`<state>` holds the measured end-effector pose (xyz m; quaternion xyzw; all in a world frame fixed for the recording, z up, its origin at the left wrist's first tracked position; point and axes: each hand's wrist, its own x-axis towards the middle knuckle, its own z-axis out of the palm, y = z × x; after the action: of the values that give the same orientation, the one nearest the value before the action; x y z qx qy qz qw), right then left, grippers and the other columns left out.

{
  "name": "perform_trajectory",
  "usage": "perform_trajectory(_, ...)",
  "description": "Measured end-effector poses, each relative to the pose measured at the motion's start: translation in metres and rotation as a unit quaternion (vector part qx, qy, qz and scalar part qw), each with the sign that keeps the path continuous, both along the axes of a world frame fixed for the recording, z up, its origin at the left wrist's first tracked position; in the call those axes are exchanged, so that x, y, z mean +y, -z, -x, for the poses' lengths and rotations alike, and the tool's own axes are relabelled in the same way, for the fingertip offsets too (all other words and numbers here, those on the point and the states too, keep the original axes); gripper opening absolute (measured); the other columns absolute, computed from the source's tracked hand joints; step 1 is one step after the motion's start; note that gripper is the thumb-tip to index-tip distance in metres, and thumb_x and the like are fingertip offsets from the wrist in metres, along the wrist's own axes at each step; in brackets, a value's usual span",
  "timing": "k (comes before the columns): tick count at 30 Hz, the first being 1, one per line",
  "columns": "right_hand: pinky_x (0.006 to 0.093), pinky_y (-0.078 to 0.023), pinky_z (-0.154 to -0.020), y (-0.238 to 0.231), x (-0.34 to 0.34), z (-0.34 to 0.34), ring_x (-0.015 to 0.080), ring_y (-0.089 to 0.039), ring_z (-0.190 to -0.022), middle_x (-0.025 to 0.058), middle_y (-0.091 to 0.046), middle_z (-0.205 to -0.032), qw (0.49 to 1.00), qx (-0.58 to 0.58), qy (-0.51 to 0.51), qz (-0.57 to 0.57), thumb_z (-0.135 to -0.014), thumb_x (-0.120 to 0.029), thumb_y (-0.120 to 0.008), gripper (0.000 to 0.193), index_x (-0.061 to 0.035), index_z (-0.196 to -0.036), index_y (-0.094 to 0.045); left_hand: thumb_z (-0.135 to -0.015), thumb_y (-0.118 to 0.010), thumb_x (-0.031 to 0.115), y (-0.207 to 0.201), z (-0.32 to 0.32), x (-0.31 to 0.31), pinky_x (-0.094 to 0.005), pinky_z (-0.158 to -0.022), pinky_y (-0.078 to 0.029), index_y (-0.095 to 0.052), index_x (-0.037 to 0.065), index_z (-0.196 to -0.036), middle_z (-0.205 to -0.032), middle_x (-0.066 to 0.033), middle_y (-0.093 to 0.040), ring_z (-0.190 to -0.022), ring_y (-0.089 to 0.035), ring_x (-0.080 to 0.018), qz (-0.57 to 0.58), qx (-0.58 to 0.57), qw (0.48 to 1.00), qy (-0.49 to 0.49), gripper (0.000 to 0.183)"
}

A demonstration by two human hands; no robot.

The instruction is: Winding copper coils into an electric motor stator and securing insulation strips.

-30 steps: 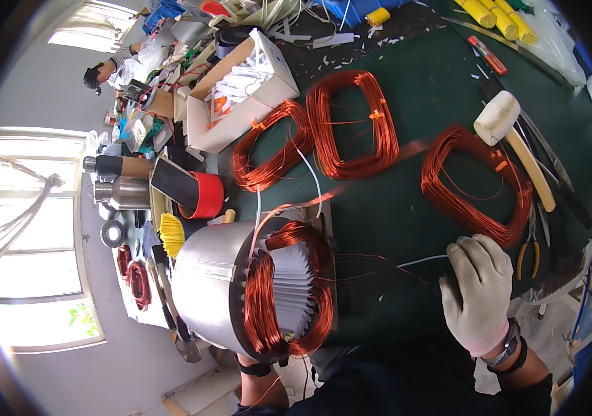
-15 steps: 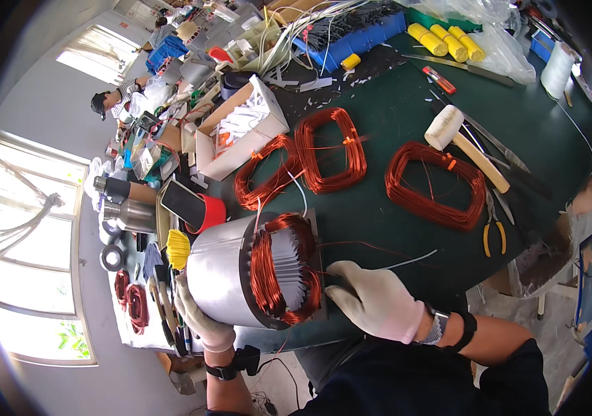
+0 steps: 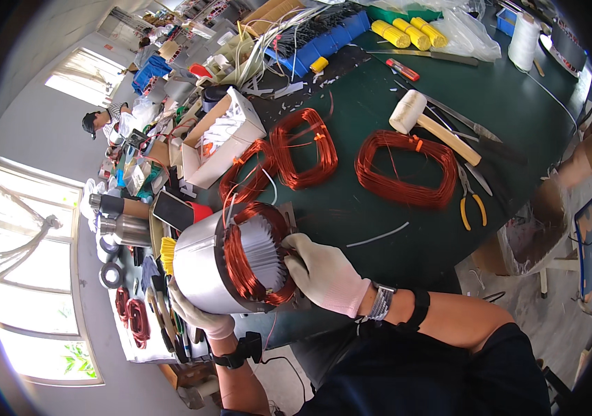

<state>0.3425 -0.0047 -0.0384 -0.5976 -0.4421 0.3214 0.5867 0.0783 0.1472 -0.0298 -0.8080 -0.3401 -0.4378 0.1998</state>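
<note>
A silver stator (image 3: pixel 200 267) lies on its side on the table's near edge, its slotted bore facing right. Copper windings (image 3: pixel 242 269) fill part of its open end, and white sleeving sticks up from their upper side. My left hand (image 3: pixel 200 312), in a white glove, grips the stator's lower left side, with some fingers hidden. At the open end my gloved right hand (image 3: pixel 323 276) has its bent fingers closed on the winding's right edge. A loose white sleeve (image 3: pixel 378 234) rests on the table to the right of the stator.
Three tied copper coils, one here (image 3: pixel 407 170), lie beyond the stator. A white mallet (image 3: pixel 408 111) and yellow-handled pliers (image 3: pixel 473 201) are at the right. White strips fill a carton (image 3: pixel 202 170). Steel bottles (image 3: pixel 129 229) stand left. Farther off, a person (image 3: pixel 105 121) works.
My right hand has moved left, from beside the stator onto the winding at its open end. The stator has tilted slightly under my left hand. The view has shifted a little.
</note>
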Motion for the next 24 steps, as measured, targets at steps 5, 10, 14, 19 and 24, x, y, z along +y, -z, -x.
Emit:
perform_trajectory(5,0.0496,-0.058,-0.084,0.004,-0.001,-0.009,0.0457,-0.071,-0.096,0.0238,-0.073,-0.104,0.999,-0.039,-0.001,-0.002,-0.103,-0.015,-0.060,0.027,-0.0003,-0.125,-0.056,-0.103,-0.063,0.046,-0.006,-0.021,-0.016,-0.0460,-0.110,-0.049,-0.047,-0.005,-0.151,-0.135,-0.0212,-0.061,-0.124,-0.062,-0.0354,-0.077,0.023,0.997,-0.004,0.071)
perform_trajectory(10,0.0461,-0.059,-0.075,-0.002,-0.046,-0.030,0.0385,-0.072,-0.089,0.0178,-0.072,-0.100,0.993,-0.104,-0.011,-0.056,-0.100,-0.017,-0.065,0.028,-0.0041,-0.125,-0.061,-0.114,-0.043,0.029,-0.008,0.012,-0.067,-0.0375,-0.098,-0.047,-0.057,0.004,-0.113,-0.106,-0.0094,-0.057,-0.101,-0.058,-0.0192,0.336,-0.343,0.874,0.074,0.029)
perform_trajectory(14,0.0401,-0.057,-0.065,-0.035,-0.069,-0.011,0.0299,-0.072,-0.080,0.0099,-0.070,-0.092,0.959,-0.174,-0.129,-0.181,-0.096,-0.021,-0.070,0.039,-0.0083,-0.132,-0.061,-0.088,-0.068,0.007,0.029,0.027,-0.105,-0.0410,-0.093,-0.049,-0.060,0.000,-0.113,-0.101,-0.0113,-0.060,-0.093,-0.060,-0.0268,0.316,-0.092,0.941,0.075,0.027)
perform_trajectory(19,0.0426,-0.057,-0.056,-0.030,-0.058,0.035,0.0281,-0.072,-0.063,0.0110,-0.070,-0.080,0.910,-0.318,-0.264,-0.037,-0.101,-0.039,-0.066,0.050,-0.0070,-0.138,-0.056,-0.077,-0.084,0.027,0.033,-0.011,-0.089,-0.0533,-0.097,-0.047,-0.068,0.005,-0.117,-0.111,-0.0145,-0.066,-0.104,-0.063,-0.0368,0.252,0.250,0.921,0.157,0.048)
perform_trajectory(24,0.0402,-0.057,-0.060,-0.008,-0.078,-0.017,0.0270,-0.072,-0.072,0.0056,-0.067,-0.078,0.874,-0.475,-0.101,-0.001,-0.096,-0.034,-0.070,0.025,-0.0109,-0.085,-0.070,-0.088,-0.079,0.042,0.027,-0.032,-0.096,-0.0538,-0.098,-0.046,-0.068,0.006,-0.131,-0.114,-0.0141,-0.070,-0.105,-0.065,-0.0386,0.283,0.216,0.919,0.168,0.057)
